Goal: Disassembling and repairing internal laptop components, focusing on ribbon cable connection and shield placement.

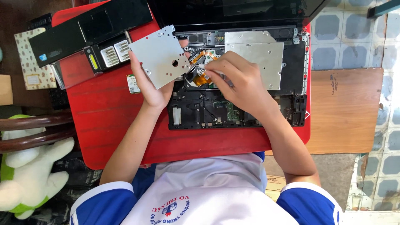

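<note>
While the left hand (152, 89) grasps the metal plate (160, 56) tilted up off the laptop chassis (233, 112), the right hand (233, 79) pinches the orange ribbon cable (201, 77) just right of the plate.

Left hand (152, 85): palm up, fingers closed around the silver metal plate (160, 56), forearm angled up from lower left. Right hand (237, 81): immediately right of the plate, knuckles up, fingertips (205, 68) pinched together, pointing left, forearm angled from lower right
</note>
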